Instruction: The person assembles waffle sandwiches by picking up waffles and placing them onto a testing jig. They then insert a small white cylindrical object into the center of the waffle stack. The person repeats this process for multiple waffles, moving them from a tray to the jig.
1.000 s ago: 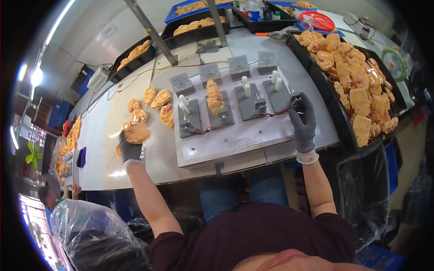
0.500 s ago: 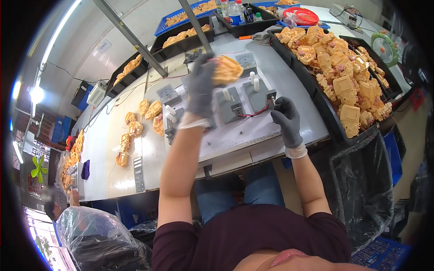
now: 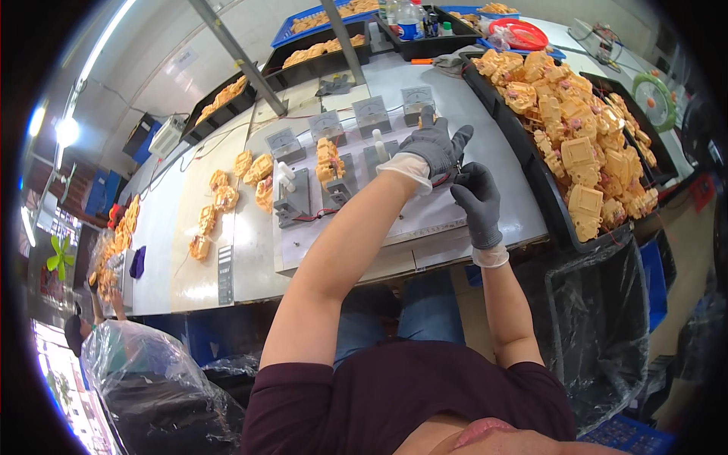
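Observation:
My left hand, in a grey glove, reaches over the rightmost grey test fixture and covers most of it. Its fingers are spread, and a sliver of yellow shows by the fingertips. My right hand, also gloved, is closed at that fixture's right end; what it pinches is hidden. A yellow plastic housing stands on the second fixture from the left. The leftmost grey fixture has white pegs and no housing on it. Behind the fixtures stands a row of analog panel meters.
A black bin heaped with yellow housings stands at the right. Several loose housings lie left of the white board. Metal posts rise behind, near more black trays. A person's hand shows at the far left.
My left hand has let go of a yellow housing, which now sits on the second fixture, and moved right to the rightmost fixture. My right hand stays near the same spot.

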### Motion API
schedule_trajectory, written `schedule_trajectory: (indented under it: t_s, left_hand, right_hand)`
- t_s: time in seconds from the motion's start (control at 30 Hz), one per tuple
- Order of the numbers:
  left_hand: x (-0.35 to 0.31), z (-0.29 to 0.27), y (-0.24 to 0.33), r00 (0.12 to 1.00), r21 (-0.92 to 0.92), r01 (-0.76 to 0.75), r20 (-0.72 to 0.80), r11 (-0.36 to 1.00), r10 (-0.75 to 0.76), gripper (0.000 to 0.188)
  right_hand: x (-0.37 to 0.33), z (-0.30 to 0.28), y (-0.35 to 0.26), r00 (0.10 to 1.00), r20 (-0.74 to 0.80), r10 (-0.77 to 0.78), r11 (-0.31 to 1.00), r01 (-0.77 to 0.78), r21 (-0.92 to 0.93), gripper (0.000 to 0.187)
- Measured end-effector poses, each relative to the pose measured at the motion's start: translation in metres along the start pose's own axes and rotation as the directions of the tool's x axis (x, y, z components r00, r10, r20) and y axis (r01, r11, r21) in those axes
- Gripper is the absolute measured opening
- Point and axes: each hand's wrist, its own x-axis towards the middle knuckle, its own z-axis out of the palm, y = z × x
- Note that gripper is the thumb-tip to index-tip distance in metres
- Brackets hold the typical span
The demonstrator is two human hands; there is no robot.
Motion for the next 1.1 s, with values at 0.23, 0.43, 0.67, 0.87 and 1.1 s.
schedule_trajectory:
  t_s: [0.23, 0.43, 0.67, 0.87, 1.1]
  left_hand:
    - [-0.102, -0.009, -0.001, 0.743, -0.163, -0.622, -0.433, 0.766, 0.511, 0.044]
    - [-0.192, -0.022, -0.071, 0.677, -0.061, -0.593, -0.578, 0.803, 0.456, 0.032]
    - [-0.238, 0.002, -0.175, 0.58, -0.171, 0.021, -0.801, 0.985, -0.151, 0.021]
    - [-0.244, -0.006, -0.18, 0.569, -0.177, 0.013, -0.808, 0.984, -0.154, 0.015]
    - [-0.242, -0.044, -0.263, 0.404, -0.397, -0.063, -0.849, 0.915, -0.341, 0.015]
  right_hand:
    - [0.003, -0.033, -0.006, 0.97, 0.191, -0.153, 0.532, 0.244, -0.811, 0.049]
    - [0.002, -0.017, -0.009, 0.989, 0.09, -0.12, 0.521, 0.14, -0.842, 0.039]
    - [-0.043, 0.084, 0.014, 0.879, 0.457, -0.134, 0.525, 0.455, -0.72, 0.022]
    - [-0.034, 0.148, 0.041, 0.823, 0.568, -0.026, 0.467, 0.513, -0.721, 0.01]
    - [-0.034, 0.142, 0.038, 0.826, 0.562, 0.052, 0.51, 0.461, -0.726, 0.013]
